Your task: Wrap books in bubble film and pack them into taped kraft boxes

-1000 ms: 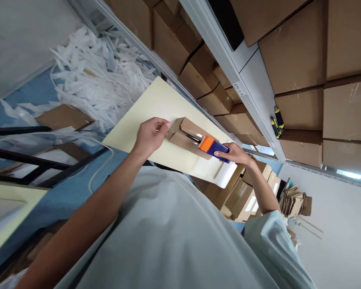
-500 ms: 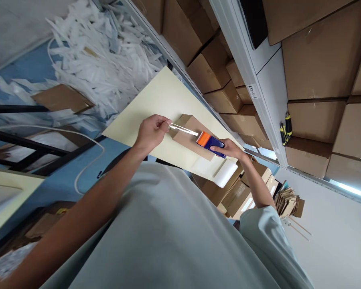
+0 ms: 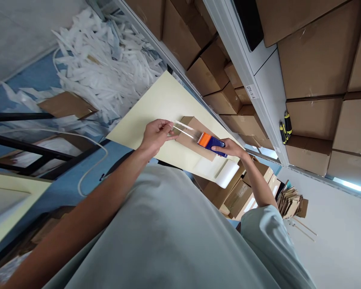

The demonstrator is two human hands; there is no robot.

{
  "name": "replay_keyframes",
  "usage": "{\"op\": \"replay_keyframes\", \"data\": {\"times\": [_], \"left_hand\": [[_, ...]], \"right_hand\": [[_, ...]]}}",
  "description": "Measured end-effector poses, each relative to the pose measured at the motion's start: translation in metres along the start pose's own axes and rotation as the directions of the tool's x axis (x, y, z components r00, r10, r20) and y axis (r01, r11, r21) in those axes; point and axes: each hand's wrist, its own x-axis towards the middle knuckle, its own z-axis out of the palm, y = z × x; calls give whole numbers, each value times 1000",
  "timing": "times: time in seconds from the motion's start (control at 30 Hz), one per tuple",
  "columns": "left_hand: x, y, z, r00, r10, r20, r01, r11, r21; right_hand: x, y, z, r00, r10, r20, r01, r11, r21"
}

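In my right hand (image 3: pixel 231 147) is a blue and orange tape dispenser (image 3: pixel 210 144), held above a brown cardboard box (image 3: pixel 190 141). A strip of clear tape (image 3: pixel 185 129) stretches from the dispenser's orange end to my left hand (image 3: pixel 158 135). The thumb and forefinger of that hand pinch the tape's free end near the left end of the box. Beneath lies a pale yellow tabletop (image 3: pixel 147 102). A white roll (image 3: pixel 227 174) rests at the table's near right corner, close to my right forearm.
Shelves packed with cardboard boxes (image 3: pixel 313 72) run along the far side. Two yellow and black cutters (image 3: pixel 284 127) hang on the shelf. White paper scraps (image 3: pixel 108 60) are heaped on the floor at left, near a white hose (image 3: pixel 92 168). More boxes (image 3: pixel 240 196) stand beyond the roll.
My left hand has shifted slightly right and down, closer to the box, with the tape end, and its lower fingers have spread. The dispenser stays almost in place over the box.
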Motion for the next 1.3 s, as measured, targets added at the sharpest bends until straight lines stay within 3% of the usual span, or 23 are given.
{"op": "replay_keyframes", "data": {"times": [0.33, 0.53, 0.67, 0.83, 1.07, 1.3], "left_hand": [[-1, 0, -1, 991, -31, 128, 50, 988, -147], [0, -7, 5, 994, -40, 100, 55, 987, -148], [2, -4, 3, 991, -47, 122, 67, 984, -166], [4, 0, -5, 987, -51, 150, 75, 984, -162], [25, -11, -13, 996, 32, 83, -38, 997, 69], [69, -45, -11, 993, 117, 30, -121, 956, 267]], "right_hand": [[-2, -8, -7, 999, 39, 19, -40, 998, 51], [-11, -20, -15, 993, 110, 43, -113, 990, 78], [-16, -20, -7, 989, 135, 66, -144, 979, 143], [-10, -2, 10, 997, 72, 7, -72, 985, 155], [-9, 2, 22, 998, 45, -41, -39, 989, 145], [-6, 0, 25, 997, 46, -63, -39, 993, 107]]}}
